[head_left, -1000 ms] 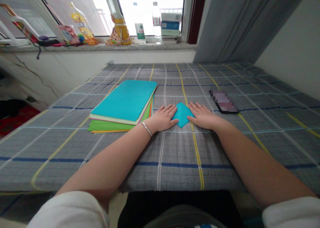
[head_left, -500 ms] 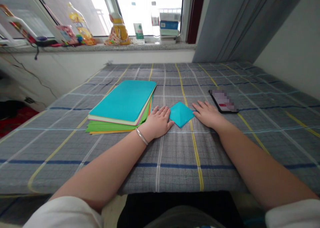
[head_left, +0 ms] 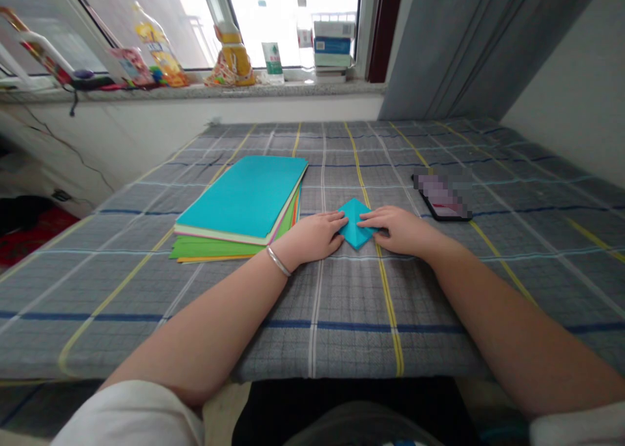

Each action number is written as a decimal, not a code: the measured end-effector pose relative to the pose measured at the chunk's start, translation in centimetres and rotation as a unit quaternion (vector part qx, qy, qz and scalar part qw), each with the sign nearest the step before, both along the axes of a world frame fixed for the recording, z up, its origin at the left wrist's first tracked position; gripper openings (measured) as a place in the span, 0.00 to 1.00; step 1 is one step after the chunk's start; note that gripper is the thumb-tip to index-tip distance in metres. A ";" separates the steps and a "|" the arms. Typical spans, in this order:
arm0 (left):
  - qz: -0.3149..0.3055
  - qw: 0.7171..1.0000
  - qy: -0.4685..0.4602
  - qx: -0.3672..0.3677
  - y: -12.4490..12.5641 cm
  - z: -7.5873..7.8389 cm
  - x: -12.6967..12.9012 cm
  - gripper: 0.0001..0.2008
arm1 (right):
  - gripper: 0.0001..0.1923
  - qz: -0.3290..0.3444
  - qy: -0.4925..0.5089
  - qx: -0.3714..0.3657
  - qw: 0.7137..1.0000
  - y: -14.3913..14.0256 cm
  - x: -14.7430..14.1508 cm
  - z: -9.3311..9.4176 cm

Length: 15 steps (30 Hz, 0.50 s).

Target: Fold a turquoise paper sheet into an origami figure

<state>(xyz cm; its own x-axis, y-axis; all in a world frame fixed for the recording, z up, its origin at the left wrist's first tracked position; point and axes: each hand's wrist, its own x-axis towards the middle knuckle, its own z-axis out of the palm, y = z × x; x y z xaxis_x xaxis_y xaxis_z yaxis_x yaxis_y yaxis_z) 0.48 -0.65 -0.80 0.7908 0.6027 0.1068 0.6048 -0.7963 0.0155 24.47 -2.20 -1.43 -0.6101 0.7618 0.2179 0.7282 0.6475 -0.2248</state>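
A small diamond of folded blue paper [head_left: 356, 232] lies flat on the plaid cloth [head_left: 273, 348], a crease running down its middle. My left hand [head_left: 317, 236] rests at its left corner, fingers stretched out and fingertips on the edge. From the other side my right hand [head_left: 398, 230] lays its outstretched fingers over the right half and covers that corner. Neither hand grips the paper. Left of my left hand is a stack of coloured paper [head_left: 249, 195], blue on top with green and orange sheets below.
A phone [head_left: 443, 198] lies to the right, beyond my right hand. Against the window, the sill [head_left: 185, 91] holds bottles, a white-and-green tube [head_left: 272, 62] and a pile of boxes [head_left: 333, 45]. A grey curtain [head_left: 449, 49] hangs at the right.
My right hand has moved left, from beside the paper's right corner to on top of its right half. My left fingertips have come slightly further over the left corner.
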 end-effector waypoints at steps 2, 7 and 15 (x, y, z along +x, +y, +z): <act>0.005 1.000 -0.008 0.001 -0.2 0.4 0.1 0.21 | 0.21 0.002 -0.012 0.003 1.000 -0.2 -0.2 0.2; -0.005 1.000 -0.017 0.017 -0.1 0.6 -0.1 0.20 | 0.17 0.012 -0.025 0.000 1.000 -0.3 0.1 0.5; -0.102 0.993 -0.054 -0.008 0.8 -0.1 0.1 0.16 | 0.12 0.044 -0.039 0.002 0.998 -0.6 -0.5 0.9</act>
<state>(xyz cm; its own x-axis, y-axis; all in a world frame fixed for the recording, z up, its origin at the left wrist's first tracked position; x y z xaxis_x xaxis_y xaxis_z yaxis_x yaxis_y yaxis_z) 0.55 0.16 -0.90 0.8814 0.4333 0.1883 0.4249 -0.9012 0.0850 23.95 -2.77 -0.55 -0.6899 0.7037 0.1702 0.6835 0.7105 -0.1673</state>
